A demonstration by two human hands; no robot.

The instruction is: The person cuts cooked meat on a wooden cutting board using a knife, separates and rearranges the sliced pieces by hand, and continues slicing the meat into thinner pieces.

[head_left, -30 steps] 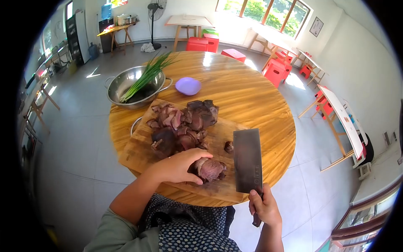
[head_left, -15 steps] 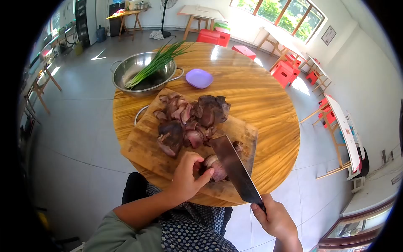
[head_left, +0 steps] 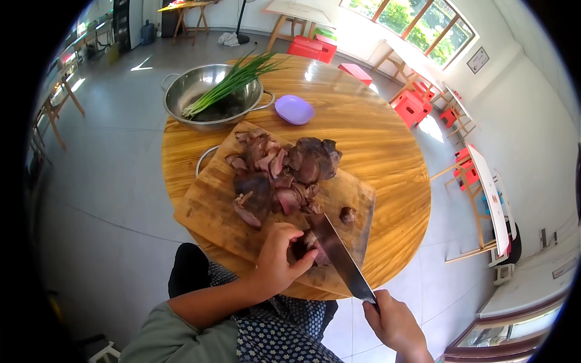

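My left hand (head_left: 282, 257) is closed on a dark reddish-brown piece of meat (head_left: 321, 256) near the front of the wooden cutting board (head_left: 209, 209). The fingers are curled, and part of that piece is hidden by them and by the blade. In my right hand (head_left: 396, 323) is the dark handle of a cleaver (head_left: 339, 254). Its broad blade slants across the board, close beside the left fingertips, over the meat. Further back on the board lies a pile of sliced and chunky dark meat (head_left: 281, 172). One small chunk (head_left: 348, 215) sits apart, right of the blade.
Behind the board, a steel bowl (head_left: 175, 100) holds green onions (head_left: 236, 85). A purple dish (head_left: 295, 110) stands beside it on the round wooden table (head_left: 387, 157). A metal loop handle (head_left: 201, 163) shows at the board's left edge. Red stools (head_left: 408, 107) stand beyond.
The cleaver blade has shifted slightly down and over the held meat, covering more of it. The small chunk right of the blade shows more fully. The view has shifted slightly.
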